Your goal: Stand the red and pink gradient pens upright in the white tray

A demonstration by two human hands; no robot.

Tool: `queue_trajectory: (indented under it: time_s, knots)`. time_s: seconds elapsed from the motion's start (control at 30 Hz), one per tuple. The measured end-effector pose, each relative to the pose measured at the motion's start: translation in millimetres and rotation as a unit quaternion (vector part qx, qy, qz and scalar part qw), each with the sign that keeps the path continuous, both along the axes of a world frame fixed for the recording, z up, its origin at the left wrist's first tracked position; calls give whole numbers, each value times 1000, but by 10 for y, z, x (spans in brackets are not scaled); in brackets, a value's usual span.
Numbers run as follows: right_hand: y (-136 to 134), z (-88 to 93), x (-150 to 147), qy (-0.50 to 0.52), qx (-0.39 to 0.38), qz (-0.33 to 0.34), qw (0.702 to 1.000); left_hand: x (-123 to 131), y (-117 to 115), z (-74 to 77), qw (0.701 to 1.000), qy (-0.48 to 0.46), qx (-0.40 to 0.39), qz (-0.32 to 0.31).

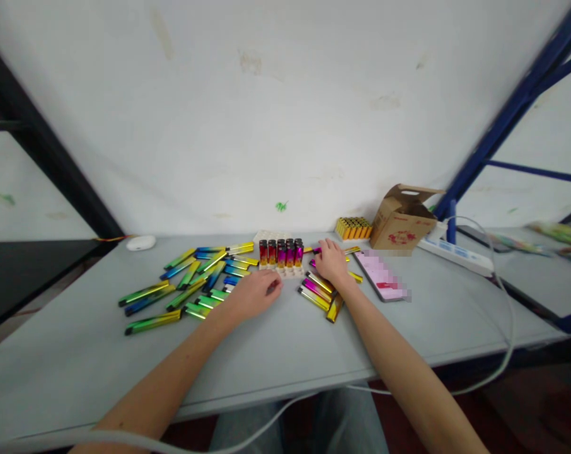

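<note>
My left hand is closed in a loose curl at the front left corner of a pale rack; whatever its fingers hold, if anything, is hidden. Upright in the rack stand several red and purple lighters with dark tops. My right hand reaches over a pile on the right, its fingers closed on a purple lighter that is partly covered. Just below that hand lie yellow and magenta lighters. Left of my left hand, many green, blue and yellow lighters are scattered flat.
Against the wall stands a block of yellow-orange lighters beside an open cardboard box. A phone lies right of my right hand. Farther right are a power strip and a white cable. A white case sits back left.
</note>
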State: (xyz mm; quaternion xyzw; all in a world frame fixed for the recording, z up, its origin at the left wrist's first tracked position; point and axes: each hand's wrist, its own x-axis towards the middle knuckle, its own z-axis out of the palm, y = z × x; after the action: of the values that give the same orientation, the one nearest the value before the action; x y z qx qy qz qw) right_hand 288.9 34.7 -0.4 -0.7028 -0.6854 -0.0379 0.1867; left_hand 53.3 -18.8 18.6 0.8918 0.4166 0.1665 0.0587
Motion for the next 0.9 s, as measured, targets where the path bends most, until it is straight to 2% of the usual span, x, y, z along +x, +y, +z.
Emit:
queue_trajectory:
  time_s: [0.13, 0.63, 0.9]
  knots:
    - [3, -8, 9, -2, -25, 11, 1000, -3, 3, -17, 1000, -3, -2, -8]
    - [41, -27, 39, 45, 3, 11, 999, 5, -22, 7, 1000, -12, -27, 8]
    - [47, -1, 69, 85, -22, 43, 995, 15, -31, 11, 1000, -4, -24, 8]
